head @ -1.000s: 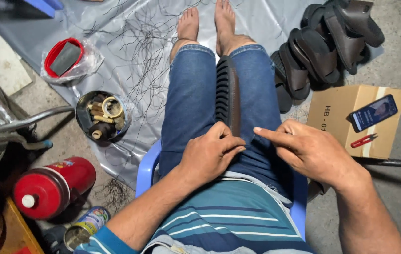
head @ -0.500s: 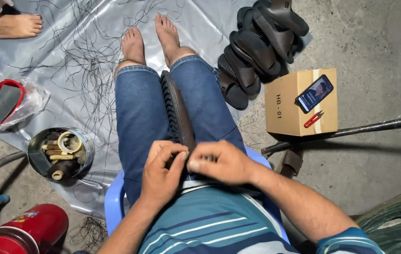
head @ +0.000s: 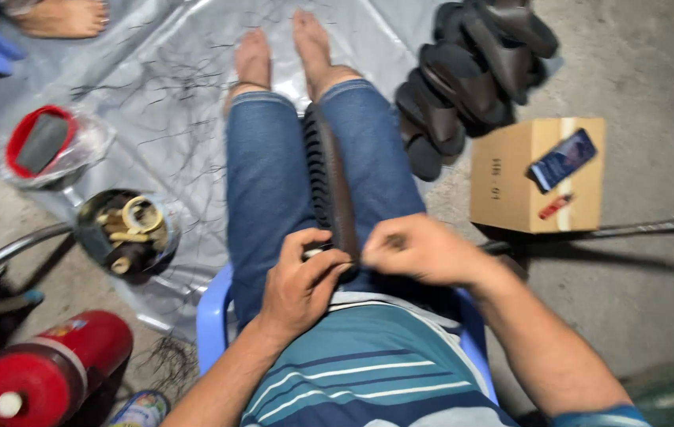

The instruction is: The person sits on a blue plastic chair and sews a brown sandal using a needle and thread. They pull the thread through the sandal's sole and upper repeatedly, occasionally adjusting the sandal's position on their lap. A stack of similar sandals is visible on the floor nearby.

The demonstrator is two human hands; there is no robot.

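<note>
A long black ribbed strip [head: 329, 186] is laid lengthwise between the thighs of a seated person in blue jeans, its far end near the knees and its near end at the lap. To the right of the strip, a pile of black sandals [head: 471, 75] is seen on the floor, and beyond it a cardboard box [head: 511, 178] carrying a phone [head: 562, 158] and a small red tool [head: 554, 206]. To the left of the strip, a round tin of small parts [head: 123, 231] and a red-rimmed dish in a plastic bag [head: 43, 144] rest on a grey plastic sheet [head: 155, 87]; a red cylinder [head: 48, 372] lies nearer. Nothing is seen in the way of the strip. The left hand [head: 301, 285] is curled closed on the strip's near end, and the right hand [head: 416, 249] is pinched on that same end.
</note>
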